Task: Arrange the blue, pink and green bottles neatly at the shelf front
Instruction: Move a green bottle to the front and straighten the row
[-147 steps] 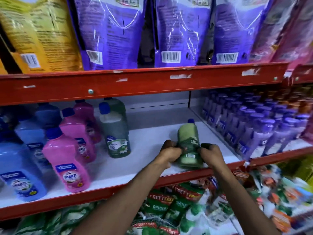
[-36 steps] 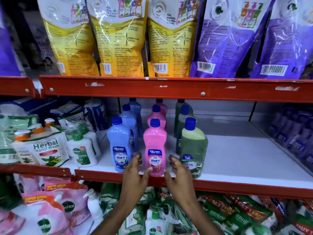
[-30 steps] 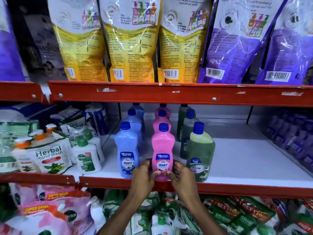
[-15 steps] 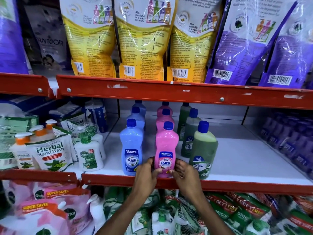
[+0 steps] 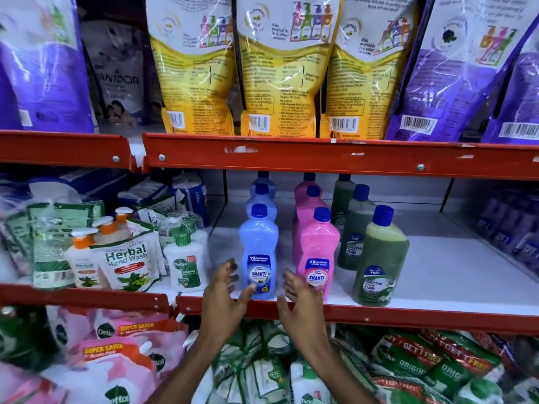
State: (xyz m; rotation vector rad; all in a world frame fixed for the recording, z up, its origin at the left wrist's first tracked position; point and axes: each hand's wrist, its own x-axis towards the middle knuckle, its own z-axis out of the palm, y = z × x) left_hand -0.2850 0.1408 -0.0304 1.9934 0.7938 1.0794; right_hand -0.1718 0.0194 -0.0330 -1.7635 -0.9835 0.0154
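Spanning the whole width, red steel shelving [image 5: 320,157] carries the stock on white boards. Upper tier: large refill pouches, three yellow pouches [image 5: 280,77] at centre, purple pouches [image 5: 455,71] to the right and one more purple at far left.

Middle tier, left bay: hand wash packs, among them a "Herbal Hand Wash" pouch [image 5: 126,262], orange-capped pump bottles [image 5: 83,260] and a white Dettol bottle [image 5: 186,265] in green netting. Far right of the tier: a blurred block of small purple bottles [image 5: 507,228].

Middle tier, centre bay: three files of blue-capped bottles running front to back, all upright.
- Blue bottle [image 5: 258,252], labelled "Shakti", stands at the front edge; two more blue ones sit directly behind it.
- Pink bottle [image 5: 316,252], same label, stands just right of the blue one with a small gap, also at the front edge; more pink ones stand behind it.
- Green bottle [image 5: 379,258] stands further right, near the front edge, apart from the pink one; two more green ones stand behind, offset to the left.

Lower tier: pink Dettol pouches [image 5: 116,345] at left, green netted packs [image 5: 423,365] at right.

Left hand [image 5: 224,295]: fingers spread, holding nothing, thumb tip against the base of the blue bottle.
Right hand [image 5: 297,304]: fingers spread, holding nothing, fingertips beside the pink bottle's lower label; contact cannot be told.
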